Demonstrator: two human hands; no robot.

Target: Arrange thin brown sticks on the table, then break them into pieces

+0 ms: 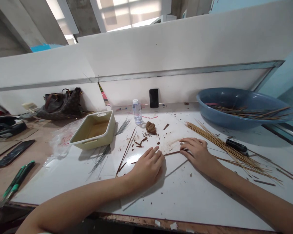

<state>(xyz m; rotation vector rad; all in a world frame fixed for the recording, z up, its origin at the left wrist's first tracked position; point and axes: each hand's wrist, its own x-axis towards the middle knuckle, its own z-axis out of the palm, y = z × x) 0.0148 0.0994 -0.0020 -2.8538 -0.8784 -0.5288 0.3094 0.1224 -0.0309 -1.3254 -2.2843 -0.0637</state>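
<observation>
White tabletop (pixel 175 198) gives the thin brown stick (pixel 172 153) a flat bed, so light, even finger pressure seems best for keeping it straight and unbroken. The left hand (pixel 147 165) lies palm down over its near-left part, fingers loosely extended; the right hand (pixel 197 152), apart from it, curls low at the stick's other side, its grip impossible to tell.

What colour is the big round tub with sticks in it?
Blue, seen best in the head view.
</observation>
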